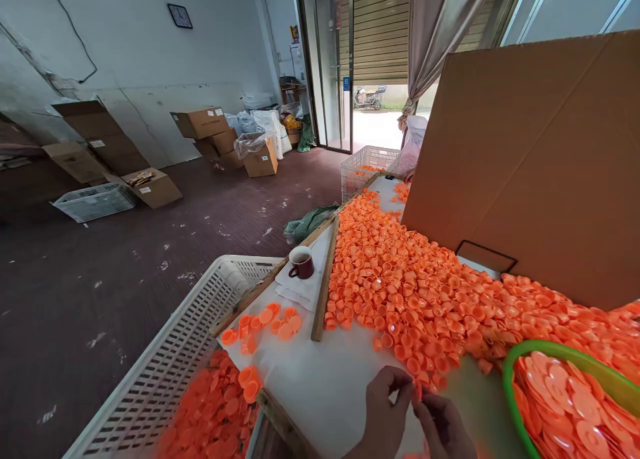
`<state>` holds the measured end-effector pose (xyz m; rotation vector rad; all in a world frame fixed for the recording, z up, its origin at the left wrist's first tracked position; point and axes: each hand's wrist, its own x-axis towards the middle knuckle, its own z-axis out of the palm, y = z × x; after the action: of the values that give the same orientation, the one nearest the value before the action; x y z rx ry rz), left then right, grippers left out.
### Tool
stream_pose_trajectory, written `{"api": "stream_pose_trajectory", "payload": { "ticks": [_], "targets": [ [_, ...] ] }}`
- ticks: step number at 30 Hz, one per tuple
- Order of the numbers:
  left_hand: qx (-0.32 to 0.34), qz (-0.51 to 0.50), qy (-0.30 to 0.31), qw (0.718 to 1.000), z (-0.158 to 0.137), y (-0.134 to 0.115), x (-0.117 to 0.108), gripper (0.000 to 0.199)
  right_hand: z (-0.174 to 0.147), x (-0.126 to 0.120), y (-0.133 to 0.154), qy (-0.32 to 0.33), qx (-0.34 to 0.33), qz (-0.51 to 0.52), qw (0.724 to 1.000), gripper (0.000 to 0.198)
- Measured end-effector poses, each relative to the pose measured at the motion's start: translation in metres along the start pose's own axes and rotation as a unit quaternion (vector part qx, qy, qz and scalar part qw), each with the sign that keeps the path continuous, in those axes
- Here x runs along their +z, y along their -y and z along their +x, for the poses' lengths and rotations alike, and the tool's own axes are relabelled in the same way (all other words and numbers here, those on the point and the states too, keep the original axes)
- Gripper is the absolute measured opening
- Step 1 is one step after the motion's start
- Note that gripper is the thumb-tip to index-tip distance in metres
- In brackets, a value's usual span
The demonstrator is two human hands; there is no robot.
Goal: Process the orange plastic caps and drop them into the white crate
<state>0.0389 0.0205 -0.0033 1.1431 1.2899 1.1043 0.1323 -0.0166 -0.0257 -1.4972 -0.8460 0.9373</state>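
Note:
Low on the white tabletop, my left hand and my right hand meet with fingertips pinched together. Between them is a small orange plastic piece, mostly hidden by the fingers. Just beyond my hands spreads a big heap of small orange plastic cups. A green-rimmed basin full of flat orange discs stands to the right of my right hand. Left of my hands, some loose orange caps lie near the table edge.
A white perforated crate with orange pieces stands at the left table edge. A maroon mug rests on paper beside a wooden strip. A large cardboard sheet rises behind the heap. Cardboard boxes line the wall.

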Motion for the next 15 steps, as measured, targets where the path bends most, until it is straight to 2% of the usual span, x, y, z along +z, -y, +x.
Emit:
{"api": "stream_pose_trajectory", "payload": {
  "ticks": [3,8,11,15],
  "targets": [
    [0.019,0.014,0.010,1.000,0.000,-0.003,0.001,0.006,0.011,-0.008,-0.011,0.055,0.056,0.049,0.996,0.044],
    [-0.035,-0.035,0.037,0.998,0.004,0.003,0.006,0.004,0.031,-0.014,-0.025,0.071,0.099,0.090,0.988,0.049],
    [-0.063,-0.085,0.047,0.993,0.000,0.000,0.005,0.007,0.027,-0.015,-0.005,0.079,0.077,0.063,0.992,0.037],
    [-0.088,-0.107,0.036,0.990,-0.020,-0.030,-0.005,0.019,-0.012,-0.030,0.046,0.012,0.024,-0.015,1.000,0.031]
  ]
}}
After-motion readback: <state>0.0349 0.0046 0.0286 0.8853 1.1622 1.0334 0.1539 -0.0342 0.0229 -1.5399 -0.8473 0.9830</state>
